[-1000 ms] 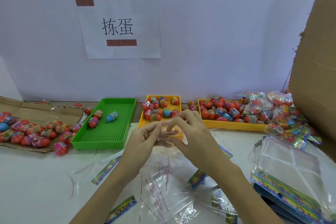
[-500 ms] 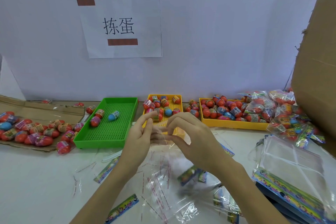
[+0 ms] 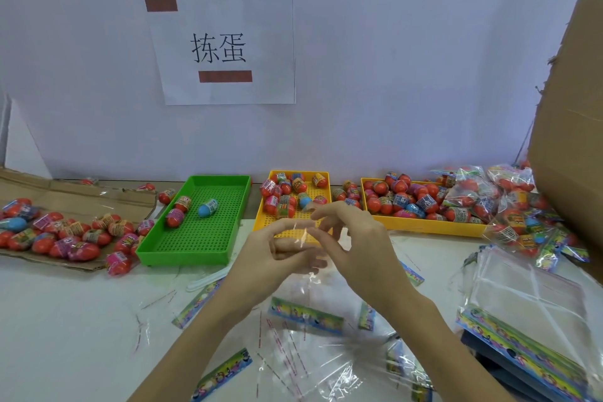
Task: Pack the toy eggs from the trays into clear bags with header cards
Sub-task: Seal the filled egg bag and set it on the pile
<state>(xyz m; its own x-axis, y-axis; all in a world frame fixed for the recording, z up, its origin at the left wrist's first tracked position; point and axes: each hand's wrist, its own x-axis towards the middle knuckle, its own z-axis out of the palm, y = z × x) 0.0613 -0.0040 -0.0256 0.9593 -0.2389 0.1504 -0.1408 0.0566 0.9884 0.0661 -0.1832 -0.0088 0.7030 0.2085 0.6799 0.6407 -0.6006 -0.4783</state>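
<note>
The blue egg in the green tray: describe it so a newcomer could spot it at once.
Find the green perforated plastic tray left of the two yellow trays, below the paper wall sign. Three toy eggs lie at its far end; the blue egg is the rightmost, lying on its side, apart from the other two. It alone has a plain light-blue shell; its neighbours are red and pink.
</note>
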